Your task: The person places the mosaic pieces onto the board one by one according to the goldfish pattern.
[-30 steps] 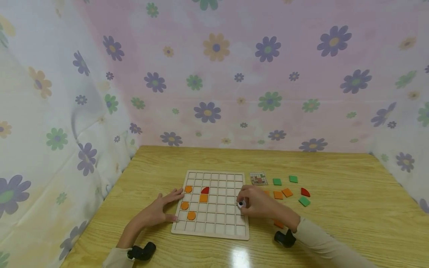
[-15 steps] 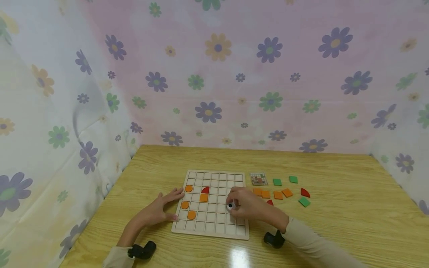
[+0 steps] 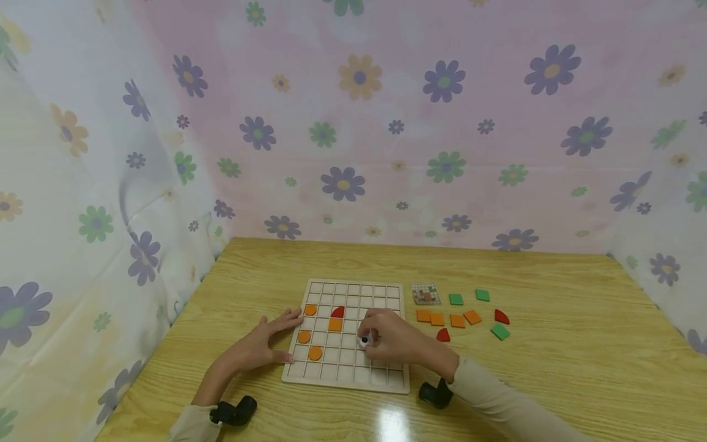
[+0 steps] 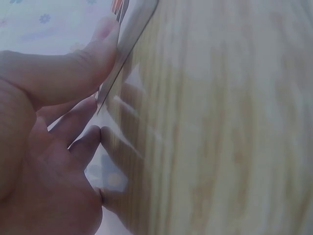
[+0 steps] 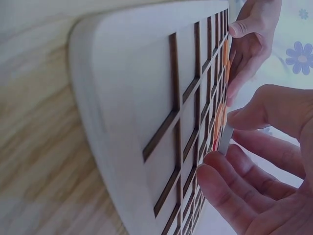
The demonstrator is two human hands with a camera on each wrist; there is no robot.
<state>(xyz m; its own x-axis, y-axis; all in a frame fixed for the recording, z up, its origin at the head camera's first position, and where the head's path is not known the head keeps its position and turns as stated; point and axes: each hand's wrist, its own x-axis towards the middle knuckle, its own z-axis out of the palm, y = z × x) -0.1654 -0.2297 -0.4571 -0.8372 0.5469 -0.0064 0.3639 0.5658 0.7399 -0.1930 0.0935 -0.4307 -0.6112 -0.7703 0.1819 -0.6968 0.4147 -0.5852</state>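
A pale wooden grid board [image 3: 345, 385] lies on the table before me. My right hand [image 3: 394, 337] is over its right-centre squares, pinching a small white round piece with a black dot [image 3: 363, 342] between thumb and fingers. In the right wrist view that white piece [image 5: 225, 139] appears edge-on, close over the grid. My left hand [image 3: 256, 347] rests with spread fingers at the board's left edge; the left wrist view has its thumb [image 4: 93, 58] against the rim. On the board sit several orange discs [image 3: 315, 353], an orange square [image 3: 335, 324] and a red quarter-circle [image 3: 338, 312].
Right of the board lies a small pattern card [image 3: 425, 294]. Beyond it are green squares [image 3: 455, 299], several orange squares [image 3: 457, 321] and red quarter-circles [image 3: 501, 317] on the wooden table [image 3: 552, 368]. Flower-printed cloth [image 3: 397, 184] stands behind.
My right hand has moved left across the board with the white piece, uncovering orange squares and a red quarter-circle on the table. The left hand has stayed in place.
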